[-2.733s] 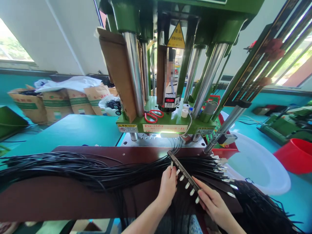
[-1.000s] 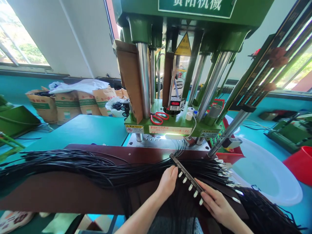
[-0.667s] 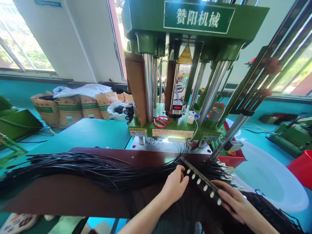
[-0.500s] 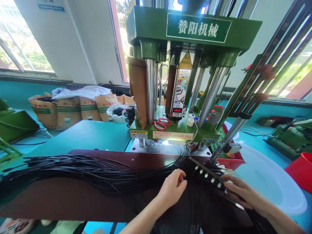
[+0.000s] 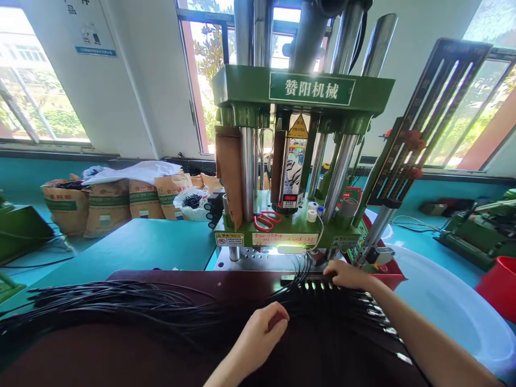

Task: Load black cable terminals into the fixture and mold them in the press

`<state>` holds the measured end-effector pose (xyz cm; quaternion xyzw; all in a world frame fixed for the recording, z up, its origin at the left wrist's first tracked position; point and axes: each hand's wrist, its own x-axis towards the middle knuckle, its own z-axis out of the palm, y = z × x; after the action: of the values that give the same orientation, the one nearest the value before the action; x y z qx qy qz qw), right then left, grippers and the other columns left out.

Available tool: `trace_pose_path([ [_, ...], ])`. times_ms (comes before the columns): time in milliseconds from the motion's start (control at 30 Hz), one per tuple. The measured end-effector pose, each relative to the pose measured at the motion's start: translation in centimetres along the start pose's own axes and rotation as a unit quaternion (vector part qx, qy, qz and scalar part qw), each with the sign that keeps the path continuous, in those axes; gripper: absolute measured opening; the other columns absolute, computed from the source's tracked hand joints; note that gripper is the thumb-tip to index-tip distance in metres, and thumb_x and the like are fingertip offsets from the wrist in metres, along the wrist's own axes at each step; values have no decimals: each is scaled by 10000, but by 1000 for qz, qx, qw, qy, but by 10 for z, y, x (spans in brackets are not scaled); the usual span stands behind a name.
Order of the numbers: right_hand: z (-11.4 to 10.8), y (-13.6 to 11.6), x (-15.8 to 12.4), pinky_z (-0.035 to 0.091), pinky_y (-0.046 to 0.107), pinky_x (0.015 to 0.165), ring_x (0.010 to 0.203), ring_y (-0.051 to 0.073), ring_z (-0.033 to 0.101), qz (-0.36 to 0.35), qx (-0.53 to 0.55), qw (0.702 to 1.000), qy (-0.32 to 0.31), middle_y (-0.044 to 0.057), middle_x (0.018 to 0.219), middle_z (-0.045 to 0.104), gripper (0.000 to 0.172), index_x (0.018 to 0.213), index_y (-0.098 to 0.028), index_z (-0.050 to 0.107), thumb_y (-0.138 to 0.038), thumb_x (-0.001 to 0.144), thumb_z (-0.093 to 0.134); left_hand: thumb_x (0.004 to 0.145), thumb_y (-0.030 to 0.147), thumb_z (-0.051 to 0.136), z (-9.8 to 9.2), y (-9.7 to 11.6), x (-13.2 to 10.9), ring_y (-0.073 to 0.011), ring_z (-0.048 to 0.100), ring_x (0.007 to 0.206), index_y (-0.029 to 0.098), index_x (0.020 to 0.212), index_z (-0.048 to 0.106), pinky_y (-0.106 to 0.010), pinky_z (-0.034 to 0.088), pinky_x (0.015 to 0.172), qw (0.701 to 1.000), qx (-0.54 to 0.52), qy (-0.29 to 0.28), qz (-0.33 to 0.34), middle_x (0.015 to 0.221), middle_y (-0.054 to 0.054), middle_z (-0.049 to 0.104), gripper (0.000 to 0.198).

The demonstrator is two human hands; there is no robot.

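Note:
My right hand (image 5: 343,274) grips the right end of a narrow dark bar (image 5: 287,279) with a row of pale metal connectors along it. The bar lies level in front of the green press (image 5: 290,226); black cables trail from it toward me. My left hand (image 5: 264,329) hovers over the dark board, left of these cables, with thumb and fingers curled together; whatever they hold, if anything, is hidden. To its left stretches a thick bundle of black cables (image 5: 153,306). More loose connectors (image 5: 403,358) lie below my right forearm.
Red-handled scissors (image 5: 267,220) and white spools (image 5: 312,215) rest on the press's ledge. A large pale-blue tub (image 5: 455,306) stands at the right, with a red bucket (image 5: 497,287) beyond. Paper sacks (image 5: 107,207) line the back left, behind a teal table (image 5: 161,247).
My right hand has moved left and away from me with the bar, which has turned from slanted to level before the press. My left hand shifted slightly left and nearer. The view tilted up.

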<state>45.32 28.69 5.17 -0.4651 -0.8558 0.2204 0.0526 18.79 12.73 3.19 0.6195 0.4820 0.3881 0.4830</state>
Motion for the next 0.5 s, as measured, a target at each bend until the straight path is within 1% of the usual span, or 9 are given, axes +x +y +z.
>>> trace_pose_path([
  [67, 15, -6, 10, 389, 256, 682, 760, 183, 544, -18, -8, 1000, 14, 33, 755, 631, 357, 737, -153, 693, -38, 502, 449, 748, 265, 457, -4, 1, 1, -109, 432, 552, 178, 776, 580, -213, 324, 526, 1000, 4, -3, -2, 591, 20, 504, 153],
  [167, 33, -11, 19, 395, 256, 701, 777, 183, 551, -26, -12, 999, 45, 50, 786, 636, 372, 765, -152, 698, -40, 526, 436, 766, 290, 444, -13, 1, 6, -109, 436, 556, 177, 785, 568, -216, 329, 530, 1000, 25, -9, -5, 594, 24, 495, 169],
  [300, 49, -9, 18, 405, 239, 729, 791, 166, 567, -26, -8, 994, 102, 41, 797, 652, 354, 788, -171, 688, -49, 588, 423, 781, 319, 425, -28, -6, 18, -112, 450, 560, 173, 802, 542, -220, 336, 526, 998, 56, -13, -13, 594, 30, 481, 188],
  [400, 59, -5, 13, 401, 263, 765, 818, 172, 568, -10, -6, 984, 177, 55, 830, 651, 311, 863, -163, 660, -111, 712, 393, 774, 308, 415, -38, -13, 37, -114, 465, 561, 168, 784, 536, -224, 344, 528, 997, 83, 5, -9, 593, 30, 478, 185],
  [500, 67, -2, 11, 382, 320, 799, 838, 200, 560, 15, -12, 970, 243, 75, 830, 641, 295, 866, -153, 641, -176, 789, 357, 746, 297, 419, -43, -19, 65, -113, 478, 536, 170, 747, 531, -225, 351, 516, 994, 107, 17, -12, 580, 32, 487, 169],
])
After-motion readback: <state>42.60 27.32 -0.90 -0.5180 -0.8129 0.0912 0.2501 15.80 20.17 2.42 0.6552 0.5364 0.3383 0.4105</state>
